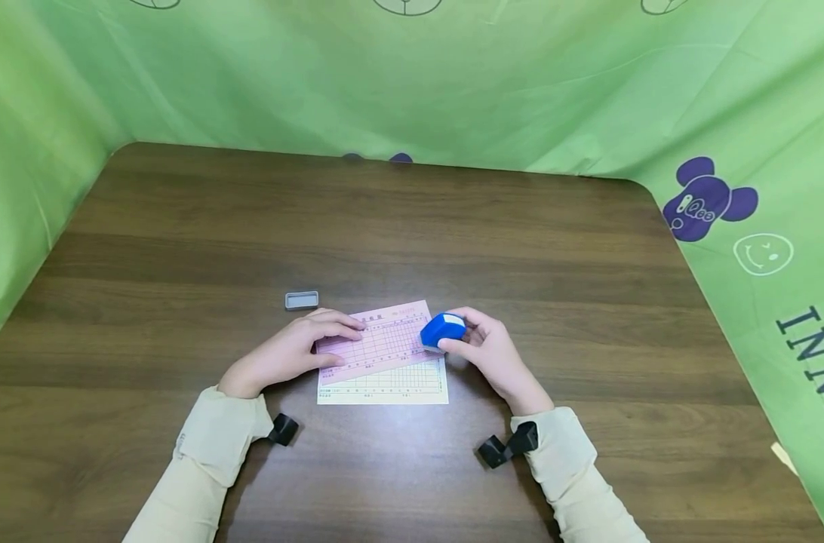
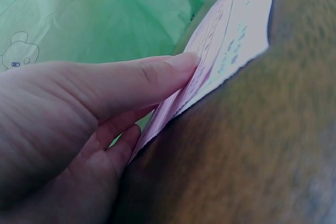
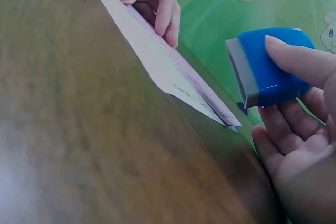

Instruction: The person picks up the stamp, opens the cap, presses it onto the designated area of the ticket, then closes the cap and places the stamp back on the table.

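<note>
A blue self-inking stamp (image 1: 442, 329) with a grey base is held between the thumb and fingers of my right hand (image 1: 495, 358). In the right wrist view the stamp (image 3: 275, 66) is raised off the paper, near its right end. My left hand (image 1: 291, 348) rests on the left part of a pink printed form (image 1: 392, 339), thumb and fingertips on the sheet. That form lies at a slant over a whitish printed form (image 1: 422, 383) with green lines, whose lower part shows beneath it. Some of the pink form's left edge is hidden by my left hand.
A small grey rectangular stamp cap (image 1: 301, 301) sits on the brown wooden table (image 1: 398, 234), just beyond my left hand. Green patterned cloth (image 1: 412, 83) hangs around the table's back and sides. Black wrist cameras (image 1: 284, 429) stick out from both sleeves.
</note>
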Demonstrator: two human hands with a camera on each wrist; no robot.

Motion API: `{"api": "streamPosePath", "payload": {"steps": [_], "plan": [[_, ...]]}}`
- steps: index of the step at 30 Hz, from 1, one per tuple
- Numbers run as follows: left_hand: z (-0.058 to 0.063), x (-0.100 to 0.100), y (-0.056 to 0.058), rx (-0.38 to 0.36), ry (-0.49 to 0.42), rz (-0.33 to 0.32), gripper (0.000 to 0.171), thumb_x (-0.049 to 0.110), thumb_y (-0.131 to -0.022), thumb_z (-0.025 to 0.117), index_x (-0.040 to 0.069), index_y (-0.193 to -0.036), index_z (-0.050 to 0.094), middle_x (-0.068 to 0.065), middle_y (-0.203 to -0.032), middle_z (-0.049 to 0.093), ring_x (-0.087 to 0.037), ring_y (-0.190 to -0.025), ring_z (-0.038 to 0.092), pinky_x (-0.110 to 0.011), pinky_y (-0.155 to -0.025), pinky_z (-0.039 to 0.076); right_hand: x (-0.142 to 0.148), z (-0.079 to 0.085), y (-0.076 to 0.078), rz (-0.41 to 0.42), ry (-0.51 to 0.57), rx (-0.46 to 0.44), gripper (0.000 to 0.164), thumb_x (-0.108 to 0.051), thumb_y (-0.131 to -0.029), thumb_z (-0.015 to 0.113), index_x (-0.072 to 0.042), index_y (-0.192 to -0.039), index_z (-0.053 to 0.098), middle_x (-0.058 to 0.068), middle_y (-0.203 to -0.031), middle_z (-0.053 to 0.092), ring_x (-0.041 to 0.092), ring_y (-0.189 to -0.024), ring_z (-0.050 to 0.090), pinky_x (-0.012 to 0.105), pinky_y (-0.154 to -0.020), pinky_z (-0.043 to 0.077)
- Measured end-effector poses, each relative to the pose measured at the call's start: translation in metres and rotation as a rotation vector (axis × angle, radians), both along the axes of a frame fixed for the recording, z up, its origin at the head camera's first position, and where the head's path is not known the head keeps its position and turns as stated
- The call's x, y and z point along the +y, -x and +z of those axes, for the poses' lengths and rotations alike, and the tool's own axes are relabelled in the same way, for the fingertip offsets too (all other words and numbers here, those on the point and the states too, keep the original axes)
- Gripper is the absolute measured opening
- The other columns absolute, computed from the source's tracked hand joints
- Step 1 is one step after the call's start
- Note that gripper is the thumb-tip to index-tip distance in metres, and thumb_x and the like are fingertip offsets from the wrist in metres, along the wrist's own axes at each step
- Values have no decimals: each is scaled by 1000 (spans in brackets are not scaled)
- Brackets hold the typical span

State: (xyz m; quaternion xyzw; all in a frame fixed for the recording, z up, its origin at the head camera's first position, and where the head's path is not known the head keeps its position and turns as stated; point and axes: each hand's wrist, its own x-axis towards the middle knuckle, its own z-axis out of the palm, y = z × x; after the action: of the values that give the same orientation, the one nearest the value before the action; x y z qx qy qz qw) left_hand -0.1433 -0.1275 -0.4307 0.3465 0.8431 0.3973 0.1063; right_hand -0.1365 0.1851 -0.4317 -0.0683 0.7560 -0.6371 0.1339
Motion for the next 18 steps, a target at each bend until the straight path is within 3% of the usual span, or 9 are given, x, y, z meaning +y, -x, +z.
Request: {"api": "streamPosePath", "payload": {"steps": [9,18], "plan": [[0,1,2,-1,-2,-6,38,8,-82,73,4,-120,67,-10,-131,62,-30,-127,51,-44,-105,38,3,3,2,-92,210,-87,29,-2,-94,56,7,-120,47,-10,-99,65,1,-95,58,13,-86,48],[0,1,0,-13,0,5,39,7,-83,73,6,-122,66,-9,-132,61,-29,-127,50,-44,-105,38,3,4,2,-106,280,-135,22,1,-95,52,-1,-117,49,-9,-99,65,1,-94,59,14,-86,49]]}}
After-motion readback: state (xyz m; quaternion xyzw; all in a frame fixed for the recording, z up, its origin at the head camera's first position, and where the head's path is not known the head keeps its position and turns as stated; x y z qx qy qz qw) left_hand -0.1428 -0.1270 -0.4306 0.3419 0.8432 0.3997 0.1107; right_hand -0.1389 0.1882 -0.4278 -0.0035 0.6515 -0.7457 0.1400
